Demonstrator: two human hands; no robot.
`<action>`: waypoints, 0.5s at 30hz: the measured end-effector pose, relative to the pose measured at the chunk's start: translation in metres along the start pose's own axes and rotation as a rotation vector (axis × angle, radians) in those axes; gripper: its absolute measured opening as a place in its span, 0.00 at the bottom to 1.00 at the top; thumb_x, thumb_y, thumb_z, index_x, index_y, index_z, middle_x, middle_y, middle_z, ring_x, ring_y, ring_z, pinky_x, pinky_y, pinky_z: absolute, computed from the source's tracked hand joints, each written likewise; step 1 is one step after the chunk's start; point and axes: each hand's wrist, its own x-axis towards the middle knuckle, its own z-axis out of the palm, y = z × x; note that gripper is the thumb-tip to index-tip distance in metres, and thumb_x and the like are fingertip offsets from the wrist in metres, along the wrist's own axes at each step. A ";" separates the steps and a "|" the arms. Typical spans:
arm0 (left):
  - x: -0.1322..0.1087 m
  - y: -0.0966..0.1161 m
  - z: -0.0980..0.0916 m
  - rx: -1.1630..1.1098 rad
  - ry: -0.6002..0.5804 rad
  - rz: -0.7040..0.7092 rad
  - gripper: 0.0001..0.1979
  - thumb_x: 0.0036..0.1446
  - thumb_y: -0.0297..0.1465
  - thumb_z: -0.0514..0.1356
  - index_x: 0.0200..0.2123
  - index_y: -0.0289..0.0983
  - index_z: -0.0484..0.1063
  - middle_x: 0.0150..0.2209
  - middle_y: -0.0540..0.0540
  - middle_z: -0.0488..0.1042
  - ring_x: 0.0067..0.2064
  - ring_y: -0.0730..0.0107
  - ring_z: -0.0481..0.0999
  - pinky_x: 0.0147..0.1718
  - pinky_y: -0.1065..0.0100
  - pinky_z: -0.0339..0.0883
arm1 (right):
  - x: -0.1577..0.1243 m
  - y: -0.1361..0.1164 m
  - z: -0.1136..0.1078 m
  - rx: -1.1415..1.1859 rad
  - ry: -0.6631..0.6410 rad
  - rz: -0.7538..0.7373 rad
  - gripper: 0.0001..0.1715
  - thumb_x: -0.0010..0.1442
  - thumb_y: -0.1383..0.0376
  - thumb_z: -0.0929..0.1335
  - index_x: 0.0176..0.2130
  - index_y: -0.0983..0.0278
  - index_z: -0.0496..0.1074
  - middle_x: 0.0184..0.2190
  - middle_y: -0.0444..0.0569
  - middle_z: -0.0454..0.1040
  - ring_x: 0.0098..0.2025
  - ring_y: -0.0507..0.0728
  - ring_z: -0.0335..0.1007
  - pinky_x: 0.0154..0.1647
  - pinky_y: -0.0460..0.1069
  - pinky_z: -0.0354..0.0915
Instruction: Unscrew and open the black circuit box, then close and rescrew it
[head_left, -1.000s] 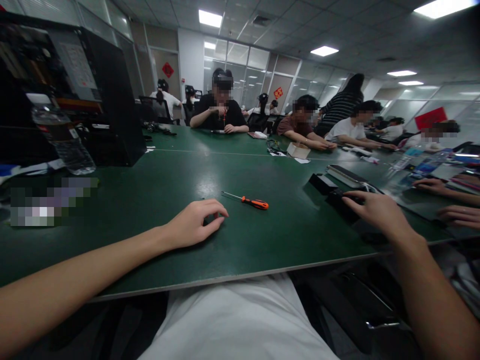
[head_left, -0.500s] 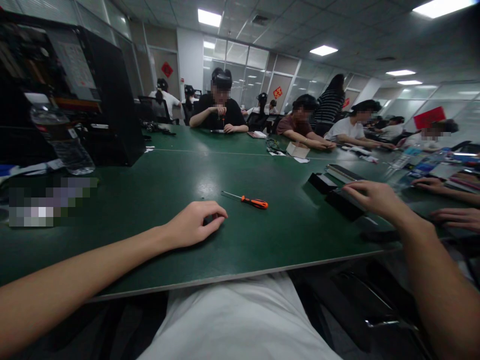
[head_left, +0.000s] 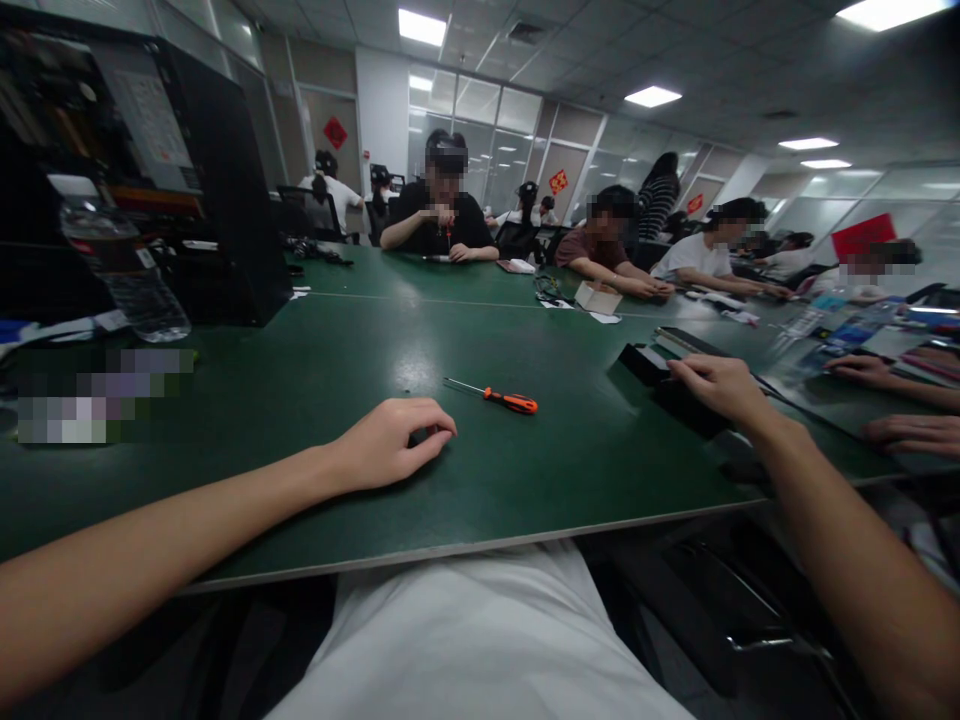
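Observation:
My left hand (head_left: 390,440) rests on the green table (head_left: 300,400), fingers curled, thumb and index tip nearly meeting around a small dark spot I cannot make out. An orange-handled screwdriver (head_left: 510,402) lies just beyond it, untouched, its thin shaft pointing left. My right hand (head_left: 716,385) reaches out to the right and lies with bent fingers on top of a flat black box (head_left: 679,405). A second black piece (head_left: 641,362) lies just left of that box, and a flat dark tablet-like slab (head_left: 690,345) lies behind it.
A water bottle (head_left: 124,270) and a tall black computer case (head_left: 225,180) stand at the left. A small white box (head_left: 596,298) sits mid-table. Another person's hands (head_left: 911,432) rest at the right edge. Several people sit along the far side. The table's near edge (head_left: 465,548) runs above my lap.
My right hand has slid farther out and leftward along the black box. My left hand and the screwdriver have stayed in place.

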 end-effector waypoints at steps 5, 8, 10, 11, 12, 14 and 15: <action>-0.001 0.000 0.000 0.005 -0.038 0.008 0.09 0.67 0.31 0.56 0.42 0.36 0.77 0.42 0.43 0.80 0.42 0.66 0.78 0.44 0.67 0.70 | 0.003 -0.002 -0.001 -0.014 -0.052 -0.045 0.25 0.62 0.48 0.60 0.29 0.63 0.71 0.32 0.56 0.77 0.34 0.59 0.70 0.39 0.52 0.60; -0.001 0.000 -0.001 0.005 -0.043 0.012 0.09 0.67 0.30 0.56 0.43 0.36 0.77 0.42 0.43 0.80 0.42 0.67 0.78 0.44 0.67 0.70 | 0.004 -0.003 -0.001 -0.018 -0.068 -0.054 0.26 0.63 0.47 0.59 0.29 0.62 0.70 0.31 0.56 0.77 0.34 0.59 0.70 0.39 0.52 0.60; -0.001 0.001 -0.001 0.001 -0.045 0.013 0.09 0.66 0.30 0.56 0.42 0.36 0.77 0.41 0.43 0.80 0.41 0.67 0.78 0.43 0.67 0.70 | 0.004 -0.001 0.000 -0.025 -0.063 -0.043 0.27 0.64 0.46 0.58 0.29 0.62 0.70 0.31 0.56 0.77 0.34 0.60 0.70 0.38 0.52 0.60; -0.001 0.001 -0.001 -0.001 -0.045 0.014 0.09 0.66 0.31 0.56 0.42 0.36 0.77 0.41 0.43 0.80 0.41 0.67 0.78 0.42 0.68 0.70 | 0.004 0.000 0.001 -0.029 -0.057 -0.038 0.28 0.64 0.45 0.58 0.29 0.62 0.70 0.31 0.56 0.77 0.34 0.60 0.70 0.38 0.52 0.60; -0.001 0.002 -0.001 -0.004 -0.048 0.013 0.10 0.67 0.31 0.56 0.42 0.36 0.77 0.41 0.43 0.80 0.41 0.67 0.78 0.42 0.68 0.70 | 0.004 0.001 0.001 -0.033 -0.052 -0.035 0.28 0.65 0.45 0.58 0.29 0.62 0.70 0.31 0.57 0.77 0.34 0.60 0.70 0.38 0.52 0.60; 0.000 0.003 -0.001 -0.009 -0.051 0.014 0.10 0.67 0.31 0.56 0.42 0.36 0.78 0.40 0.43 0.80 0.40 0.67 0.78 0.42 0.68 0.70 | 0.004 0.002 0.003 -0.043 -0.044 -0.038 0.28 0.66 0.46 0.57 0.29 0.62 0.70 0.31 0.56 0.77 0.34 0.60 0.70 0.38 0.52 0.60; 0.000 0.003 -0.001 -0.011 -0.054 0.015 0.10 0.67 0.31 0.56 0.42 0.35 0.78 0.40 0.43 0.80 0.40 0.67 0.78 0.42 0.68 0.70 | 0.005 0.003 0.004 -0.048 -0.044 -0.044 0.28 0.66 0.46 0.58 0.28 0.62 0.70 0.31 0.56 0.77 0.33 0.60 0.70 0.37 0.52 0.60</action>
